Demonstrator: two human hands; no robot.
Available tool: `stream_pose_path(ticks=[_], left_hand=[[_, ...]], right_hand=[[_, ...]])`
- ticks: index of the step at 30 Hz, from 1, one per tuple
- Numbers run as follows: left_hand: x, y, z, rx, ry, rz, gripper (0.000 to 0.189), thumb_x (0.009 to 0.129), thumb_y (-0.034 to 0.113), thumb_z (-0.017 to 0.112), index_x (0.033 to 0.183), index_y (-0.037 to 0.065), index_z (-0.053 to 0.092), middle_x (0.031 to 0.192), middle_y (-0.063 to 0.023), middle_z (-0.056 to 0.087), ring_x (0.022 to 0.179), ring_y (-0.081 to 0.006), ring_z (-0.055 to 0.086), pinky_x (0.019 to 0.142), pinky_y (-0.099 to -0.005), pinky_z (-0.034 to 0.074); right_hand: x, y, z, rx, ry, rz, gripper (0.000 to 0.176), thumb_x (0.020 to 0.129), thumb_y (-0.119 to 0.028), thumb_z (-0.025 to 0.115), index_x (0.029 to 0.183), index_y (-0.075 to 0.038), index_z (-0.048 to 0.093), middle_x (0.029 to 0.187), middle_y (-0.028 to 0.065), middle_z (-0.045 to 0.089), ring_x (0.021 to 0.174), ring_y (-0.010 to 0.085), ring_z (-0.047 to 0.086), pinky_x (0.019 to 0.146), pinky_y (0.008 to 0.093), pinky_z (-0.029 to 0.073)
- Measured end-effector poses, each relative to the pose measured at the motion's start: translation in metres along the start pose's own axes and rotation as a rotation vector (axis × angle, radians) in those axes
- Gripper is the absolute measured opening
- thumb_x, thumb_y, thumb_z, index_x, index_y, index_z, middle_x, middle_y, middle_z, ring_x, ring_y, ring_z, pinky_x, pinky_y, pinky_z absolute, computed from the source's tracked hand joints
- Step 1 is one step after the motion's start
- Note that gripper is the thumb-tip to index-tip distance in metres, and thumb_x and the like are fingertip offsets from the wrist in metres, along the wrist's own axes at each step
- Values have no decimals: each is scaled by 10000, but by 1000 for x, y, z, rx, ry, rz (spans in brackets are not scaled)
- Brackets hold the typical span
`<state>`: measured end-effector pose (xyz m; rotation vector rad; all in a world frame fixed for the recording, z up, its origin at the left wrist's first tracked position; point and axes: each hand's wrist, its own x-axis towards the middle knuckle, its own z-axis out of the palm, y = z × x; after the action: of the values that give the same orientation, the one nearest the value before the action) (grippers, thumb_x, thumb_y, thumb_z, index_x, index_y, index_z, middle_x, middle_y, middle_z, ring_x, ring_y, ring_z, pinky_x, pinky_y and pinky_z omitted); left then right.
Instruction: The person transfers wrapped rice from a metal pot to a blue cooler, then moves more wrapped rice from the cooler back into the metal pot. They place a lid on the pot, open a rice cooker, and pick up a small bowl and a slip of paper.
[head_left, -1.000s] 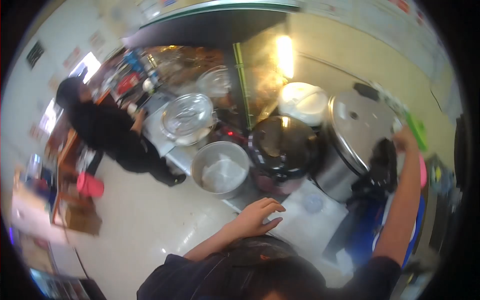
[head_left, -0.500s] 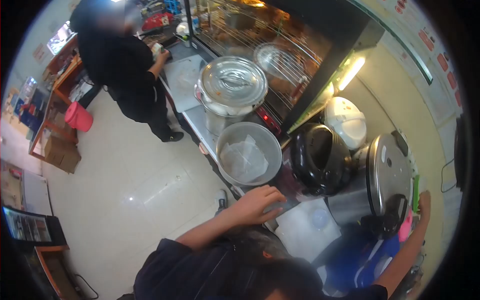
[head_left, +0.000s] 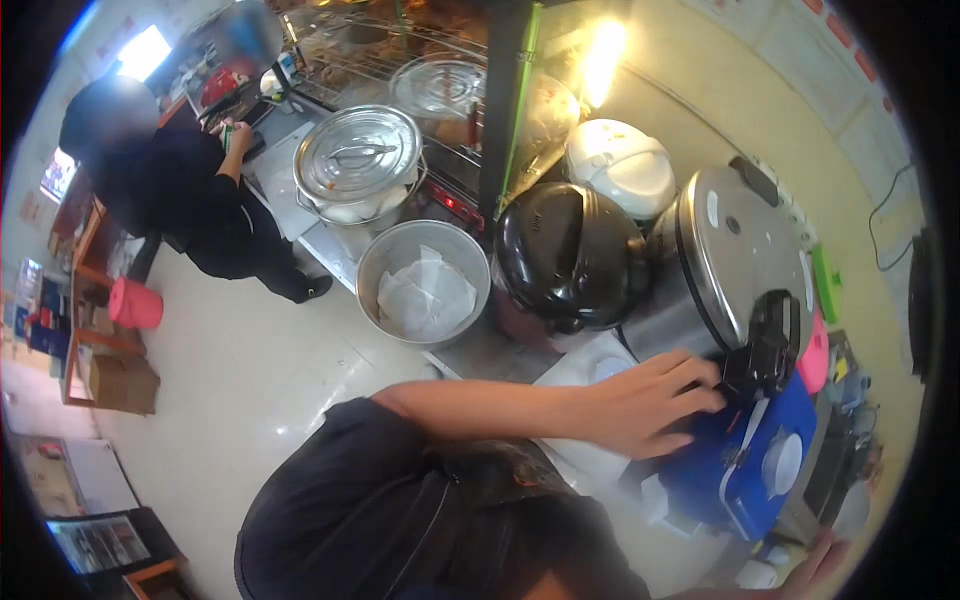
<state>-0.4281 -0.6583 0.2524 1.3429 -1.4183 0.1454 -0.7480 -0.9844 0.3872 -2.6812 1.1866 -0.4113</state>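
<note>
My left hand (head_left: 655, 402) reaches across with its fingers apart and nothing in it. Its fingertips are right by the black front latch (head_left: 768, 345) of a large steel rice cooker (head_left: 742, 250). Below the latch a blue cooler box (head_left: 758, 470) has a white round piece on its lid. At the lower right edge my right hand (head_left: 818, 565) shows only in part and blurred, close to a pale rounded object (head_left: 852, 512); I cannot tell if it grips that.
A steel pot with a lid (head_left: 360, 155) and a metal pot lined with paper (head_left: 372, 280) stand on the counter. Beside them are a dark-lidded cooker (head_left: 560, 255) and a white cooker (head_left: 622, 165). A co-worker in black (head_left: 190, 190) stands at the far left.
My left hand has swung right, from beside the paper-lined pot to the rice cooker's latch. My right hand has left the green item by the wall and dropped lower. The view has turned right.
</note>
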Motion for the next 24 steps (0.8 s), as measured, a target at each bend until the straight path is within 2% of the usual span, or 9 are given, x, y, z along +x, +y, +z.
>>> stream_pose_path(ticks=[3, 5, 11, 12, 15, 16, 20, 23, 24], left_hand=[[59, -12, 65, 81, 215, -93, 652, 778, 169, 756, 1321, -13, 444, 1316, -239, 454, 1196, -424, 451, 1071, -523, 351], [85, -34, 113, 107, 208, -262, 642, 807, 162, 726, 1346, -25, 431, 1295, -267, 470, 1212, -461, 449, 1065, -518, 357], [121, -51, 160, 81, 312, -314, 632, 791, 108, 717, 1359, 54, 443, 1260, -195, 529, 1205, -392, 493, 1070, -510, 319], [130, -46, 160, 61, 354, -360, 491, 780, 81, 716, 1235, 114, 534, 1157, -145, 594, 1096, -338, 573, 1060, -539, 296], [140, -47, 149, -70, 174, -496, 342, 770, 70, 720, 1079, 118, 581, 993, -111, 641, 1012, -306, 629, 1064, -543, 281], [143, -44, 151, 19, 223, -461, 281, 758, 55, 719, 1001, 110, 589, 901, -84, 664, 961, -296, 655, 999, -498, 385], [209, -33, 108, 32, 169, -246, 521, 645, 254, 884, 1056, 80, 616, 974, -155, 672, 983, -331, 654, 904, -441, 504], [284, -51, 59, 111, -125, -159, 1095, 344, 380, 1006, 1267, -21, 576, 1134, -194, 681, 1149, -332, 625, 950, -358, 507], [308, -55, 48, 233, -253, -188, 1082, 399, 391, 990, 1301, -23, 560, 1164, -201, 672, 1201, -329, 595, 984, -375, 487]], right_hand=[[-43, 0, 63, 152, -94, 40, 535, 1010, -172, 439, 1489, 55, 371, 1504, 202, 437, 1385, 305, 430, 1150, 389, 320], [-60, -4, 105, 253, -156, 41, 533, 1008, -173, 443, 1485, 55, 375, 1499, 200, 441, 1381, 304, 433, 1147, 388, 322], [-65, -19, 194, 506, -264, -40, 528, 1002, -173, 457, 1473, 54, 388, 1483, 197, 453, 1367, 301, 443, 1139, 388, 329], [-62, -21, 202, 533, -283, -61, 527, 1001, -174, 459, 1471, 54, 391, 1481, 196, 455, 1365, 300, 444, 1138, 388, 331], [-51, -19, 221, 599, -317, -118, 524, 998, -174, 466, 1465, 54, 397, 1473, 194, 461, 1359, 299, 449, 1134, 388, 334], [-47, -16, 225, 617, -318, -131, 523, 997, -174, 468, 1463, 54, 399, 1470, 193, 463, 1357, 298, 451, 1133, 387, 336], [-24, -14, 241, 664, -340, -184, 520, 993, -175, 477, 1455, 54, 408, 1460, 191, 471, 1348, 296, 457, 1128, 387, 340], [1, -17, 251, 680, -351, -220, 517, 990, -175, 484, 1449, 54, 414, 1452, 189, 477, 1341, 295, 462, 1124, 387, 344], [9, -18, 254, 683, -352, -228, 516, 989, -175, 487, 1447, 54, 417, 1450, 189, 479, 1339, 294, 463, 1122, 387, 345]])
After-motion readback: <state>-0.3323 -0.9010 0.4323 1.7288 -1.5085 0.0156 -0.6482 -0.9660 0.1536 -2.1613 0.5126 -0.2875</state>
